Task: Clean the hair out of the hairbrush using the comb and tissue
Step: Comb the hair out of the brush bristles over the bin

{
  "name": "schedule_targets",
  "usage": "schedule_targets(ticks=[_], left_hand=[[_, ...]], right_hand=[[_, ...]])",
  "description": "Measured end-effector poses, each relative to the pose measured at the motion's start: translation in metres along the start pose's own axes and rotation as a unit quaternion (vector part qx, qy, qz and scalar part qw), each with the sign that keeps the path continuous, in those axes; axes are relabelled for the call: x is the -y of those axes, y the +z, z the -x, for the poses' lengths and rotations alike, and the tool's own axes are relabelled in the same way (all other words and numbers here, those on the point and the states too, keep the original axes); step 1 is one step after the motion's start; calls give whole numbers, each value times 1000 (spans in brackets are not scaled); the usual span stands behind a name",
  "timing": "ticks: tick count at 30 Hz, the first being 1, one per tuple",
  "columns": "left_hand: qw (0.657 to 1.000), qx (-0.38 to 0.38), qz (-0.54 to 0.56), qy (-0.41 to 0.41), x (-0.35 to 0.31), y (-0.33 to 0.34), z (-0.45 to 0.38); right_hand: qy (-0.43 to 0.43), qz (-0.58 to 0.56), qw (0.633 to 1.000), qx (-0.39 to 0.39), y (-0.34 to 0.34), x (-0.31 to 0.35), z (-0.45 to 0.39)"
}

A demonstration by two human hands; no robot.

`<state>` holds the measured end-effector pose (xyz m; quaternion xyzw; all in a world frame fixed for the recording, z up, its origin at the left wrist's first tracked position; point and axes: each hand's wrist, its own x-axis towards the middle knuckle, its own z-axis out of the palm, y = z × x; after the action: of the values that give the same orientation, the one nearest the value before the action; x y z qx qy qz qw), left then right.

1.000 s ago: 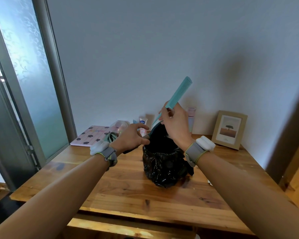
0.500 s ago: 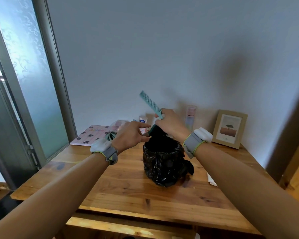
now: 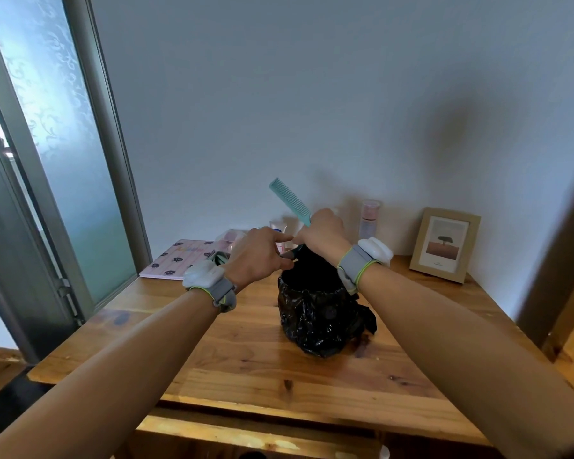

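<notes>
My right hand (image 3: pixel 323 235) is closed around the handle end of a teal comb (image 3: pixel 289 201), whose toothed end sticks up and to the left. The hand hovers over the mouth of a small bin lined with a black bag (image 3: pixel 315 323). My left hand (image 3: pixel 262 260) is at the bin's left rim, index fingertip touching my right hand, thumb and fingers pinching a raised dark edge of the bag. A green object (image 3: pixel 221 258) peeks out behind my left wrist; I cannot tell whether it is the hairbrush. No tissue shows.
The wooden table (image 3: pixel 246 352) stands against a white wall. At the back are a patterned pink notebook (image 3: pixel 176 260), a white tube (image 3: pixel 279 228), a pink bottle (image 3: pixel 369 218) and a framed picture (image 3: pixel 444 243). A frosted glass door (image 3: pixel 57 154) is at the left.
My right hand dropped onto the bin's mouth and swung the comb from pointing up-right to pointing up-left. My left hand stayed at the bag's rim, its index finger now stretched toward my right hand.
</notes>
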<state>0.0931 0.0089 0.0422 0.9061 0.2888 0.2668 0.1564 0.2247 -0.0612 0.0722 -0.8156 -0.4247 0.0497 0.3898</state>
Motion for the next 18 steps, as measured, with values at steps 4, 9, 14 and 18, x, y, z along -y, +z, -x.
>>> schedule_targets(ticks=[4, 9, 14, 18], left_hand=[[1000, -4, 6, -28, 3, 2, -1], [999, -16, 26, -45, 7, 0, 1], [998, -15, 29, -50, 9, 1, 1], [998, -9, 22, -50, 10, 3, -1]], right_hand=[[-10, 0, 1000, 6, -10, -10, 6], [-53, 44, 995, 68, -14, -37, 19], [-68, -2, 991, 118, -20, -54, 25], [-67, -94, 990, 77, -24, -41, 27]])
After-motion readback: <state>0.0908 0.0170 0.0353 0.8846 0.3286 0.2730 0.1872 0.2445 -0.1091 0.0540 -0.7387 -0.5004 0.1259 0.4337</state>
